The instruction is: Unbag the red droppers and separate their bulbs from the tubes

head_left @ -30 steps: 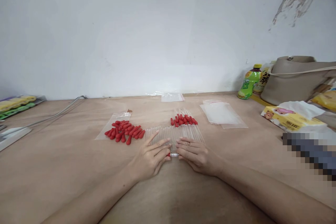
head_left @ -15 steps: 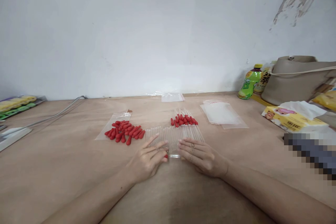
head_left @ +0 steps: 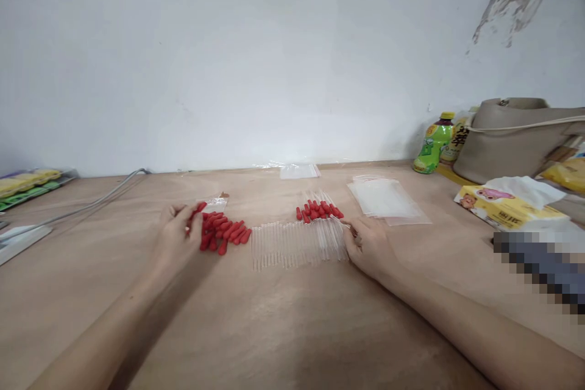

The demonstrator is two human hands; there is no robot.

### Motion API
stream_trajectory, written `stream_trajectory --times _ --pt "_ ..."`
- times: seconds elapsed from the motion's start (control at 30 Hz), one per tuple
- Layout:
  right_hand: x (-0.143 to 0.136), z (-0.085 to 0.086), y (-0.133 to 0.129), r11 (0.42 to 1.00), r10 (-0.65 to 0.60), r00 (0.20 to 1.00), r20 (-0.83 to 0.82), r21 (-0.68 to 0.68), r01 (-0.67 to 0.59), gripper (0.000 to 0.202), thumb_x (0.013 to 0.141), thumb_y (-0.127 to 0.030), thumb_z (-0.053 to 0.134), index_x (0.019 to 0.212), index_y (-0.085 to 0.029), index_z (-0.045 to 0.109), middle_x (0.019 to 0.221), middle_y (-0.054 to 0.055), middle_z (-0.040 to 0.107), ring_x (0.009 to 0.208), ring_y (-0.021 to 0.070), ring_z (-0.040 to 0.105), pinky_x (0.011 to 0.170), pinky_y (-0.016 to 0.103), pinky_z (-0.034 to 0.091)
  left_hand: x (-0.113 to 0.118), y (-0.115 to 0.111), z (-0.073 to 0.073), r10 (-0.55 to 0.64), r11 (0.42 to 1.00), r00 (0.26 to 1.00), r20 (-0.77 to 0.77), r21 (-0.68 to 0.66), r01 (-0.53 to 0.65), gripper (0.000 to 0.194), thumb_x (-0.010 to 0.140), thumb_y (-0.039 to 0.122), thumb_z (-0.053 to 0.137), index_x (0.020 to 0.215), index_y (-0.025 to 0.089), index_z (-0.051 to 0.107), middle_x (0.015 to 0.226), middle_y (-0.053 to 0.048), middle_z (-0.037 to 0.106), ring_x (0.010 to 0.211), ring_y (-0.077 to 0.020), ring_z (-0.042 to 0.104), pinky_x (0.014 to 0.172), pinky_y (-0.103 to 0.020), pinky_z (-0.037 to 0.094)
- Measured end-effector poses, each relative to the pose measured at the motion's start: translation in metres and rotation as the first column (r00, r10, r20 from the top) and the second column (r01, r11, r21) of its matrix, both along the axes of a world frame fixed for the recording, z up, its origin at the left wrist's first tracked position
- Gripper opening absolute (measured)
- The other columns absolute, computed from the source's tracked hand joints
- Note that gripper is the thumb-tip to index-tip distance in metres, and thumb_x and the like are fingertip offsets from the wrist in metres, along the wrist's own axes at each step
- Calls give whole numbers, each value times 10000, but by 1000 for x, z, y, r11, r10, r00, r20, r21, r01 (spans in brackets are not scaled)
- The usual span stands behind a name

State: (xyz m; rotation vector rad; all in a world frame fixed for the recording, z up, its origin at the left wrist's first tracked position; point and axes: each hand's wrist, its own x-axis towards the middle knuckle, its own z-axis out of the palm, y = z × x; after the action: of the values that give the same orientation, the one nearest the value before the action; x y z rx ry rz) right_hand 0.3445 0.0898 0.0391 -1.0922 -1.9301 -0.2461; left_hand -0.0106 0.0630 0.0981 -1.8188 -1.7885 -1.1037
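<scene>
My left hand (head_left: 178,234) is at the left edge of a pile of red rubber bulbs (head_left: 223,228), its fingers closed round a red bulb (head_left: 201,207). A row of clear thin tubes (head_left: 292,244) lies side by side on the table in front of me. At the row's right end my right hand (head_left: 363,241) pinches one clear tube (head_left: 338,219), whose end points up and left. Behind the row lie tubes topped with red bulbs (head_left: 315,210).
Clear plastic bags (head_left: 384,198) lie right of centre, with a smaller bag (head_left: 299,171) by the wall. Farther right stand a green bottle (head_left: 434,143), a beige handbag (head_left: 507,140) and a tissue box (head_left: 507,207). A grey cable (head_left: 105,195) runs along the left.
My left hand has moved left from the tube row to the red pile. My right hand has shifted right and up, now pinching a tube.
</scene>
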Motion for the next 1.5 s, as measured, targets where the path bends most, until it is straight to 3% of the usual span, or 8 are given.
stream_trajectory --times 0.13,0.3,0.63,0.9,1.03,1.17,1.3,1.5 --pt "0 -1 1 1000 -23 999 35 -6 23 196 804 -192 421 818 -143 611 669 42 600 620 158 532 633 278 370 -31 2 12 169 972 978 123 -183 -145 307 756 332 464 1017 211 574 782 -22 585 702 -176 572 649 -305 468" --pt "-2 -1 -1 999 -8 996 88 -39 12 170 792 -213 458 828 -161 616 718 43 620 680 166 549 681 287 341 -50 8 6 232 937 952 199 -309 -164 346 713 402 523 1000 209 549 740 -25 638 699 -203 604 647 -318 455" --pt "-4 1 -9 992 -23 991 133 -118 39 202 746 -341 550 832 -178 635 760 39 602 753 186 536 729 308 311 -53 14 -13 288 894 920 268 -419 -158 400 712 478 504 957 170 575 771 -57 654 687 -202 610 567 -267 429" --pt "-4 4 -10 995 -7 995 99 -101 17 187 750 -340 563 820 -183 636 758 29 592 741 172 529 729 312 284 -55 13 -10 364 866 925 104 -404 -296 360 790 440 396 933 194 617 836 -71 658 784 -237 593 602 -289 403" --pt "-3 3 -9 998 65 996 61 -25 -64 142 776 -288 545 773 -180 636 704 23 575 682 150 502 695 308 288 -30 7 -2 283 946 958 34 -177 -273 297 783 418 433 869 202 618 823 -45 636 747 -212 563 634 -293 404" --pt "-6 2 -13 956 293 952 85 -3 -294 127 801 -218 513 765 -174 626 662 20 544 637 129 461 642 279 321 16 11 -1 -66 993 998 -22 -103 64 231 785 365 462 734 183 594 780 -28 599 767 -176 545 715 -278 414" --pt "-9 1 -20 900 433 885 169 -23 -436 124 804 -197 503 782 -175 624 668 27 528 649 132 445 623 266 350 72 25 -3 -312 931 940 -135 -241 275 220 789 349 479 704 179 589 785 -39 574 821 -190 522 756 -306 408" --pt "-6 0 -19 898 439 884 163 -34 -440 129 808 -187 498 790 -172 625 673 30 520 658 135 440 629 272 373 134 64 -9 -333 862 928 -167 -454 228 308 726 456 535 677 173 648 798 -88 594 871 -243 524 797 -358 406"
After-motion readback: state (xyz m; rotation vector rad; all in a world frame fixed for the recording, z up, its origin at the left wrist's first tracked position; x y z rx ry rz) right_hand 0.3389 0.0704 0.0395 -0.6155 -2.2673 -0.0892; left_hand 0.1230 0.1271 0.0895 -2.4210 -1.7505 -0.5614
